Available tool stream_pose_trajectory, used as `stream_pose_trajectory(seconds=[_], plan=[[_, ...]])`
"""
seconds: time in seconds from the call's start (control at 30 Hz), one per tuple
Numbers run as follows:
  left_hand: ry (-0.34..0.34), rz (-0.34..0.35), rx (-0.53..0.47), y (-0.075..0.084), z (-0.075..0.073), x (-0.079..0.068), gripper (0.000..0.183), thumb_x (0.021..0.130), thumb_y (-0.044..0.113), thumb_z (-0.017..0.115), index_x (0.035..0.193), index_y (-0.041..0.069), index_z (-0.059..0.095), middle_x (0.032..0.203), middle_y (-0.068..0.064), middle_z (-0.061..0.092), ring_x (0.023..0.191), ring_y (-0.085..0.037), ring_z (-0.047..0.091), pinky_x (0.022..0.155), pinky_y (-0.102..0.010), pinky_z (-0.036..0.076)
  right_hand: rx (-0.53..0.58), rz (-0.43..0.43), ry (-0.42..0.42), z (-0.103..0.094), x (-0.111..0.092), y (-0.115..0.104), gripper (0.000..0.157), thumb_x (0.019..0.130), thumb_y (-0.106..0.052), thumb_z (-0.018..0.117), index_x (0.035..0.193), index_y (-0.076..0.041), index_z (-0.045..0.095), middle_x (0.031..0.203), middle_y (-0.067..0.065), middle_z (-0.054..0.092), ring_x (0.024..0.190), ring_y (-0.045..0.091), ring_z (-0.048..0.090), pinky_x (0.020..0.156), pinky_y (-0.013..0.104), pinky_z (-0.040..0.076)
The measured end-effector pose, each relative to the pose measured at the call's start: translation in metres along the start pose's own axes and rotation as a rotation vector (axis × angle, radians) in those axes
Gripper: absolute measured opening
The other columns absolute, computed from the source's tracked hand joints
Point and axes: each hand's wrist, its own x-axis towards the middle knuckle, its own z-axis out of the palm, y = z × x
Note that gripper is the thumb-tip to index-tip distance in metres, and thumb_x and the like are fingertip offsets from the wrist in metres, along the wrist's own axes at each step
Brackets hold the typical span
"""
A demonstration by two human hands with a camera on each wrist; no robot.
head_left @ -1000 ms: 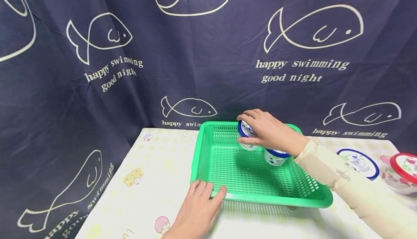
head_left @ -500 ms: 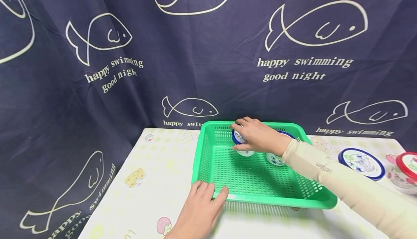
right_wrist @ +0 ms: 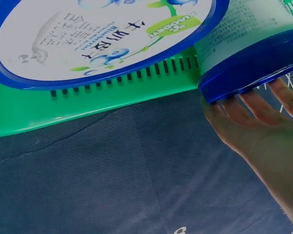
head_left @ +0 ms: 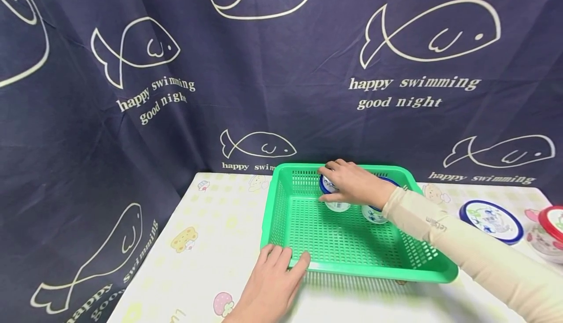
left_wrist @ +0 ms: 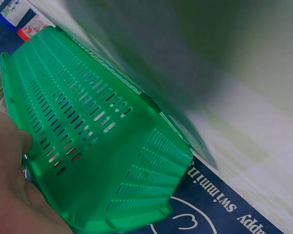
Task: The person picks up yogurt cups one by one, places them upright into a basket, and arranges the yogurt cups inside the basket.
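Note:
My left hand holds the near left rim of a green plastic basket, its fingers hooked over the edge. In the left wrist view that hand lies along the slotted basket wall. Inside the basket, toward the back, my right hand grips a clear tub by its blue lid from above. The right wrist view has the fingertips on the lid of this tub. A second blue-lidded tub stands just to its right, partly covered by my wrist; its printed lid shows blueberries.
To the right of the basket are another blue-lidded tub and a red-lidded tub, cut off by the frame. A patterned cloth covers the table. A dark blue fish-print curtain hangs behind it.
My right hand has lowered the tub farther into the basket, moving left and then slightly back right. My left hand has stayed on the rim. The view has shifted a little.

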Motion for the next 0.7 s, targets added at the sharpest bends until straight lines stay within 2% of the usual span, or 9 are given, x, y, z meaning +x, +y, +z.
stream_pose_trajectory(seconds=[0.43, 0.7], plan=[[0.009, 0.003, -0.007, 0.0010, -0.0013, -0.0001, 0.036, 0.097, 0.028, 0.023, 0.116, 0.020, 0.052, 0.084, -0.002, 0.048, 0.077, -0.021, 0.046, 0.084, -0.041, 0.036, -0.071, 0.006, -0.035, 0.0061, -0.0035, -0.0029, 0.081, 0.074, -0.073, 0.035, 0.125, -0.011, 0.048, 0.116, 0.011, 0.052, 0.104, 0.028, 0.046, 0.081, 0.045, 0.044], [0.011, 0.005, 0.000, 0.0016, -0.0020, 0.0006, 0.036, 0.097, 0.028, 0.023, 0.115, 0.019, 0.052, 0.082, -0.003, 0.048, 0.076, -0.021, 0.046, 0.083, -0.042, 0.036, -0.061, 0.011, -0.055, 0.0103, -0.0085, -0.0032, 0.080, 0.074, -0.072, 0.036, 0.126, -0.012, 0.047, 0.117, 0.009, 0.052, 0.108, 0.027, 0.045, 0.083, 0.046, 0.042]])
